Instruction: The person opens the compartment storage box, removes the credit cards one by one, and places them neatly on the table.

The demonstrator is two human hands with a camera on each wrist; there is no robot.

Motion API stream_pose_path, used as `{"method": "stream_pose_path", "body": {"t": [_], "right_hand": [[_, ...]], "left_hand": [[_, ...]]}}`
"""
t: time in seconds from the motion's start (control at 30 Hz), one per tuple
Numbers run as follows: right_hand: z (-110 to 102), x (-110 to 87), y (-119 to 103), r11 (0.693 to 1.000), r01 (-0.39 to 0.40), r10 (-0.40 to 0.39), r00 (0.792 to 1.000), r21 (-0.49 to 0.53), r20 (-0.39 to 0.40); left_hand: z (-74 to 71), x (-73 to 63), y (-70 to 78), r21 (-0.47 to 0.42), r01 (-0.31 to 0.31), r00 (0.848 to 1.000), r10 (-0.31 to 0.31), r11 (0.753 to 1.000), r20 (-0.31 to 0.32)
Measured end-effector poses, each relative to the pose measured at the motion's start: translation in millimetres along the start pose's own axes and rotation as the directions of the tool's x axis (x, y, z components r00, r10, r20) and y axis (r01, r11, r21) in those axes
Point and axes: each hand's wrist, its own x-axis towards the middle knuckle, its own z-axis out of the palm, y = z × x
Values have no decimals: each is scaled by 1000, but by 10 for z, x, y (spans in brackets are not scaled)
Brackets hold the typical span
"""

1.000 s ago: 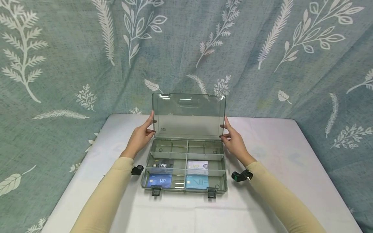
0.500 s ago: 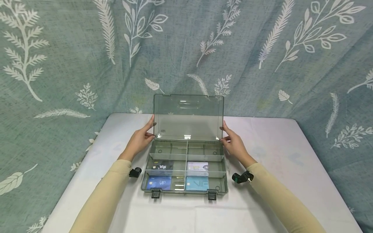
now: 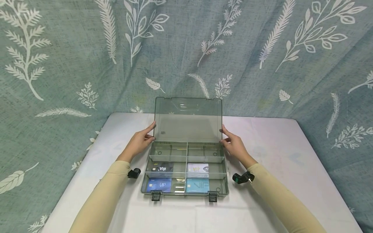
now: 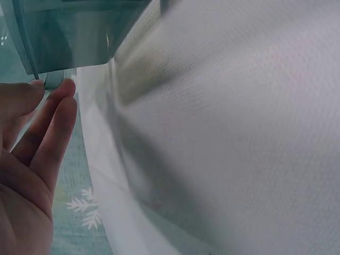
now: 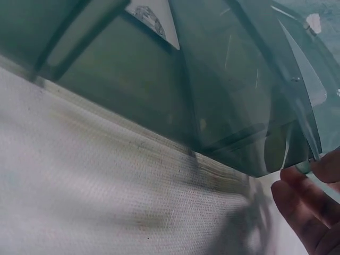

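A transparent grey-green plastic organizer box lies on the white-covered table with its lid raised and leaning back. My left hand pinches the lid's left edge low down between thumb and fingers; the left wrist view shows its thumb at the lid's corner. On the opposite side my right hand pinches the lid's right edge near the hinge. Inside the box, a black Vip card and a whitish VIP card lie in the middle row. In front are a dark blue VIP card and a light blue one.
Two black latches hang at the box's front edge. Thin clear dividers split the box into several compartments. Behind the table hangs a green leaf-patterned curtain. A black strap is worn on each wrist.
The lid has leaned farther back, its top edge looking narrower and lower. Both hands have moved slightly down along with it, and the box appears a little nearer in the head view.
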Motion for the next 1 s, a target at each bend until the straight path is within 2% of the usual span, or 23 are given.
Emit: {"method": "stream_pose_path", "body": {"t": [0.4,0.63,1.0], "right_hand": [[-13,-4,14,1000,-21,21,999,0,29],[-2,-14,36,999,-53,53,997,5,50],[-13,-32,26,996,-89,89,993,-4,81]], "left_hand": [[43,8,-33,-31,28,1000,-28,999,3],[45,-10,-49,-102,47,999,-45,994,25],[69,-7,-77,-97,66,997,-61,993,54]]}}
